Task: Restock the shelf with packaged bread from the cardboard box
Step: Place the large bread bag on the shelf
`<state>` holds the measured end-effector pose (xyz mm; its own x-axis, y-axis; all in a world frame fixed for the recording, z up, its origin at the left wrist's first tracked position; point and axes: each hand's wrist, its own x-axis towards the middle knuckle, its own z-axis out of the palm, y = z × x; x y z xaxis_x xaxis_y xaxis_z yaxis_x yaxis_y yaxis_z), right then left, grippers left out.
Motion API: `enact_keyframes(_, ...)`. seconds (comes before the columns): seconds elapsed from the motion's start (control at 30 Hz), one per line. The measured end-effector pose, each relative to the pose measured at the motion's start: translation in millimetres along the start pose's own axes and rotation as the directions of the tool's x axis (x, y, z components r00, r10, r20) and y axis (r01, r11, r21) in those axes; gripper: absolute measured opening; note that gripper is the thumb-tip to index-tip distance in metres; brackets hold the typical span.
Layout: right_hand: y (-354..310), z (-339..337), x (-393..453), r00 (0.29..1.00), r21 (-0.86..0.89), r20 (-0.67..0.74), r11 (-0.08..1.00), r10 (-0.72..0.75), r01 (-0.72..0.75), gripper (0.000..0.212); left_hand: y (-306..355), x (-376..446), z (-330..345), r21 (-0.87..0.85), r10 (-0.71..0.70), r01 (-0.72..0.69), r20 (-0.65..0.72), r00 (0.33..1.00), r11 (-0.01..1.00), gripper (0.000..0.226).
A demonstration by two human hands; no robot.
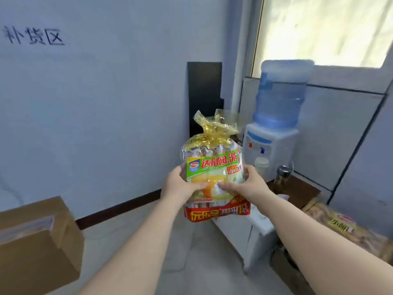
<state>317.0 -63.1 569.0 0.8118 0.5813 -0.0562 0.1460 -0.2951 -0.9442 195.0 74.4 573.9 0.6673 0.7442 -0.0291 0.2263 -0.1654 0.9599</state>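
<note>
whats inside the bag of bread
Through the clear film of the bag of bread, held by the left hand and right hand, rows of small individually wrapped pieces show. The printed label hides the middle.

- Bright daylight enters through the window (323, 28) at upper right, overexposed and washed out.
- The whole frame is softly blurred; the wall lettering (34, 36) at upper left smears.
- Wide-angle distortion bends lines near the edges.
- Shadows are faint.

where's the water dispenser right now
The water dispenser stands right of centre in the head view, below the window, just behind and right of the held bread bag.
</note>
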Motion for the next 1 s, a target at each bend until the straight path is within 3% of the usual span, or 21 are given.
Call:
enact_keyframes(0.07, -40.5, -34.3, -18.3, 0.995, 0.006, -0.092, 0.999, -0.038, 0.038, 0.070, 52.3, -14.2, 2.5, -0.031, 0.102, -0.100, 0.094, 0.990, 0.995, 0.070)
enact_keyframes(0.17, -91.6, -83.7, -53.2, 0.959, -0.019, -0.250, 0.991, -0.132, 0.131, 0.069, 115.7, -36.8, 11.0, -0.073, 0.284, -0.277, 0.128, 0.950, 0.958, 0.078)
enact_keyframes(0.37, -142.7, -180.5, -136.9, 0.826, -0.112, -0.510, 0.970, -0.241, 0.215, 0.065, 209.9, -90.4, 60.0, -0.222, 0.522, -0.480, 0.200, 0.829, 0.848, 0.079)
enact_keyframes(0.63, -139.9, -315.0, -261.1, 0.632, -0.155, -0.752, 0.982, -0.188, 0.108, 0.072, 294.1, -189.6, 173.7, -0.367, 0.646, -0.531, 0.423, 0.636, 0.764, 0.078)
enact_keyframes(0.77, -123.1, -377.4, -317.8, 0.533, -0.189, -0.828, 0.982, -0.172, 0.023, 0.073, 316.2, -247.6, 232.7, -0.457, 0.650, -0.462, 0.525, 0.550, 0.760, 0.076)
enact_keyframes(0.9, -98.3, -427.3, -368.6, 0.482, -0.173, -0.865, 0.984, -0.138, -0.029, 0.066, 329.2, -295.9, 288.8, -0.476, 0.662, -0.464, 0.593, 0.459, 0.747, 0.063)
enact_keyframes(1.0, -75.8, -458.2, -394.2, 0.444, -0.132, -0.891, 0.990, -0.099, -0.044, 0.074, 333.6, -321.8, 324.9, -0.457, 0.656, -0.482, 0.621, 0.429, 0.748, 0.068)
